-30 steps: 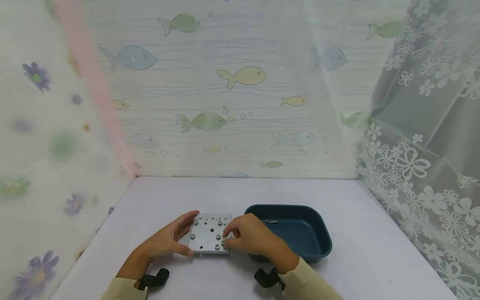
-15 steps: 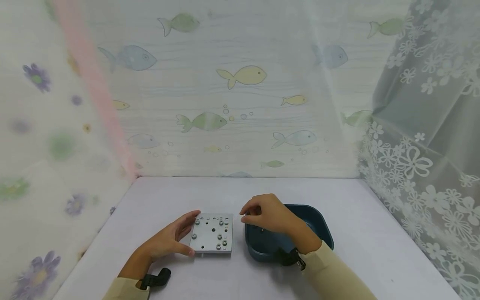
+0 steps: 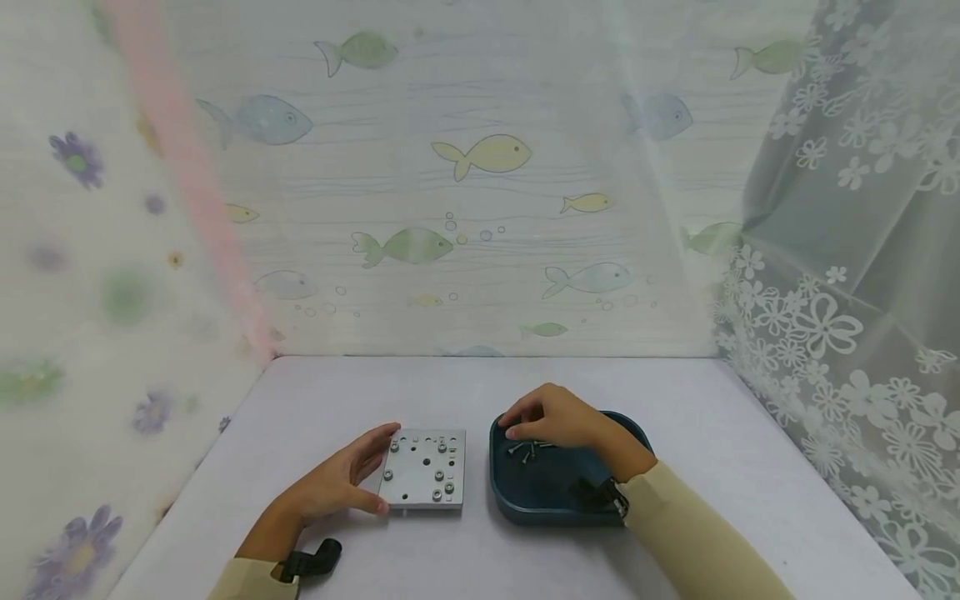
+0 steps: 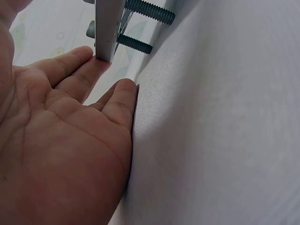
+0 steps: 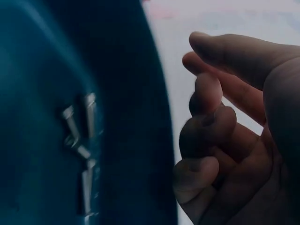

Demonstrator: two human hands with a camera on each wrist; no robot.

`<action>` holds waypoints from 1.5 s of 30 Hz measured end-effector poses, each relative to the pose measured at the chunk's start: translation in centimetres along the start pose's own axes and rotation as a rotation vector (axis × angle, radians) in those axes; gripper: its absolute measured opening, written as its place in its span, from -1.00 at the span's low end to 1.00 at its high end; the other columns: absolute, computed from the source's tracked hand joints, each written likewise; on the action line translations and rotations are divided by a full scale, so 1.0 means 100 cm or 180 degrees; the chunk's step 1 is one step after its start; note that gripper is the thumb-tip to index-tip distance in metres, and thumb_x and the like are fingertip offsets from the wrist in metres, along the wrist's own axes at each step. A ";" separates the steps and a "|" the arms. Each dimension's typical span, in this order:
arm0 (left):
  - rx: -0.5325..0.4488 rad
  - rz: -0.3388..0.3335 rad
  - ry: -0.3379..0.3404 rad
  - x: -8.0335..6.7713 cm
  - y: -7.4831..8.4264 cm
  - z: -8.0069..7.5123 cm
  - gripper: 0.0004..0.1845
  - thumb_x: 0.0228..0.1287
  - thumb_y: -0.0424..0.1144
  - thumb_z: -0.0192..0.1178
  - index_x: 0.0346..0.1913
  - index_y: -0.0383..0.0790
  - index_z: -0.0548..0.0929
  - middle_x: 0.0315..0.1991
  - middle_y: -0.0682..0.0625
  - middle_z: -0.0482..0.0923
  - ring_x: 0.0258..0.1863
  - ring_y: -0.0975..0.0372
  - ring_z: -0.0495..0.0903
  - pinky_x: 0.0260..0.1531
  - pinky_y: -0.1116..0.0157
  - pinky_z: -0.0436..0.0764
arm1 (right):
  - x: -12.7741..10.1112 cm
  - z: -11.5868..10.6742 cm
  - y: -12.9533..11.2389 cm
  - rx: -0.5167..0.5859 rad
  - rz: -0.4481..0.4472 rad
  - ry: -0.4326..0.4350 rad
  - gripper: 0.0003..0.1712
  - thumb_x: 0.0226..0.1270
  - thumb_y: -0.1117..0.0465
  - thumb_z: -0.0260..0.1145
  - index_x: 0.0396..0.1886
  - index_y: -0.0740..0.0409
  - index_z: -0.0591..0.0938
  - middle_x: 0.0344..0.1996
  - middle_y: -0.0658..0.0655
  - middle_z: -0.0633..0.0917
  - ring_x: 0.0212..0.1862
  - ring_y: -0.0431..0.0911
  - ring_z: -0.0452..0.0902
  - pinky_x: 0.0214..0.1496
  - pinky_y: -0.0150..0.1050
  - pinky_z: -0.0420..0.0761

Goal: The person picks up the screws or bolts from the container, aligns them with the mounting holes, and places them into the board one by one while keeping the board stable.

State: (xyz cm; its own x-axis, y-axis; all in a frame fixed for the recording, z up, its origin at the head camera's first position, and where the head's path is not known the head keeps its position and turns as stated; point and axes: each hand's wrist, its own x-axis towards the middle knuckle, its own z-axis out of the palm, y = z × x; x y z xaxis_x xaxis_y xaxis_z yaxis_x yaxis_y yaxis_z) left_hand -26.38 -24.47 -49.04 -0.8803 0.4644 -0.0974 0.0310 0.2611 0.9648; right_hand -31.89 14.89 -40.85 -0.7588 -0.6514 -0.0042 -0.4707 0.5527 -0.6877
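A square metal plate (image 3: 422, 481) with several holes and several screws in it lies on the white table (image 3: 465, 392). My left hand (image 3: 372, 467) rests against the plate's left edge, index finger at the far corner and thumb at the near one. In the left wrist view the straight fingers (image 4: 79, 61) touch the plate's edge (image 4: 105, 28), and screw shanks (image 4: 149, 11) stick out beneath it. My right hand (image 3: 525, 427) hovers over the dark teal tray (image 3: 600, 508), its fingers (image 5: 206, 117) loosely curled and holding nothing, just above several loose screws (image 3: 527, 450) (image 5: 82, 140).
Translucent curtains with fish and flower prints close the table in on the back, left and right. The tray stands right next to the plate. Bare table surface stretches behind both toward the back curtain.
My right hand left the plate's near right corner, rose, and moved right into the tray above the screws. The left hand and the plate stayed put.
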 end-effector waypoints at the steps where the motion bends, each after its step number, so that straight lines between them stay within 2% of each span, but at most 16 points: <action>1: 0.0001 -0.0001 0.0004 0.000 0.000 0.000 0.37 -0.22 -0.41 0.68 0.67 0.00 0.03 0.69 -0.09 -0.06 0.68 -0.03 -0.06 0.59 0.20 0.04 | 0.001 0.001 0.004 0.0006 0.0003 -0.0047 -0.75 0.44 0.05 0.40 0.03 -0.11 0.82 -0.37 0.14 0.78 -0.40 -0.20 0.54 -0.38 -0.33 0.56; 4: -0.0012 -0.0004 0.0004 0.000 -0.001 0.000 0.36 -0.21 -0.40 0.68 0.67 0.00 0.04 0.69 -0.08 -0.06 0.68 -0.02 -0.06 0.58 0.21 0.04 | 0.006 0.004 0.016 -0.0038 -0.0016 -0.0196 -0.74 0.44 0.08 0.39 0.05 -0.06 0.81 -0.38 0.18 0.79 -0.41 -0.19 0.57 -0.39 -0.36 0.55; 10: -0.0022 -0.0033 0.0004 0.000 -0.003 0.000 0.37 -0.22 -0.40 0.68 0.67 0.00 0.04 0.69 -0.07 -0.05 0.68 -0.01 -0.06 0.60 0.17 0.03 | 0.013 0.011 0.029 -0.0197 0.0093 -0.0391 -0.75 0.41 0.12 0.41 0.02 -0.03 0.82 -0.52 0.05 0.78 -0.51 -0.19 0.62 -0.48 -0.34 0.61; 14: -0.0027 -0.0040 0.0003 0.000 -0.002 0.001 0.37 -0.22 -0.40 0.68 0.67 -0.01 0.03 0.69 -0.08 -0.04 0.68 -0.02 -0.06 0.60 0.16 0.02 | 0.014 0.016 0.030 -0.0242 0.0296 -0.0423 -0.78 0.40 0.14 0.42 -0.01 -0.02 0.83 -0.59 -0.01 0.75 -0.59 -0.18 0.59 -0.55 -0.30 0.64; 23: -0.0022 -0.0018 -0.0009 0.000 -0.001 0.002 0.37 -0.22 -0.40 0.68 0.68 -0.01 0.02 0.69 -0.08 -0.04 0.68 0.00 -0.06 0.60 0.19 0.04 | 0.016 0.027 0.031 -0.0401 0.0471 -0.0315 -0.80 0.36 0.23 0.44 -0.06 0.07 0.83 -0.62 -0.07 0.73 -0.53 -0.17 0.67 -0.52 -0.28 0.65; 29: 0.0007 0.0005 0.0024 0.001 -0.002 0.001 0.37 -0.23 -0.39 0.68 0.67 -0.01 0.04 0.69 -0.07 -0.03 0.68 0.00 -0.05 0.59 0.19 0.05 | 0.018 0.028 0.030 -0.0485 0.0419 -0.0301 -0.82 0.33 0.28 0.45 -0.10 0.07 0.85 -0.57 -0.09 0.74 -0.51 -0.19 0.68 -0.48 -0.29 0.67; 39: 0.0000 -0.0028 0.0041 0.000 -0.001 0.000 0.38 -0.25 -0.41 0.68 0.67 0.00 0.04 0.69 -0.08 -0.03 0.68 -0.02 -0.03 0.59 0.21 0.07 | 0.023 0.033 0.038 -0.0489 0.0332 -0.0329 -0.79 0.29 0.25 0.49 -0.08 0.03 0.84 -0.51 -0.18 0.75 -0.49 -0.22 0.69 -0.41 -0.33 0.71; 45: 0.0008 -0.0035 0.0042 0.000 -0.001 0.000 0.38 -0.24 -0.40 0.68 0.67 0.00 0.05 0.69 -0.07 -0.04 0.68 0.00 -0.04 0.59 0.21 0.07 | 0.024 0.035 0.035 -0.0551 0.0283 -0.0319 -0.82 0.29 0.26 0.49 -0.12 0.04 0.85 -0.53 -0.19 0.74 -0.49 -0.25 0.68 -0.39 -0.37 0.70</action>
State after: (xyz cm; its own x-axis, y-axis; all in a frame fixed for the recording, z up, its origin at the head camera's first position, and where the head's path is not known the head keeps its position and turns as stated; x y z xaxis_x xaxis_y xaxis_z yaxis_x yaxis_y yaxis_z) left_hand -26.40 -24.49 -49.12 -0.8867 0.4503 -0.1047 0.0225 0.2682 0.9631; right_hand -33.76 13.48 -45.83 -0.7563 -0.6396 -0.1373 -0.4808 0.6858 -0.5464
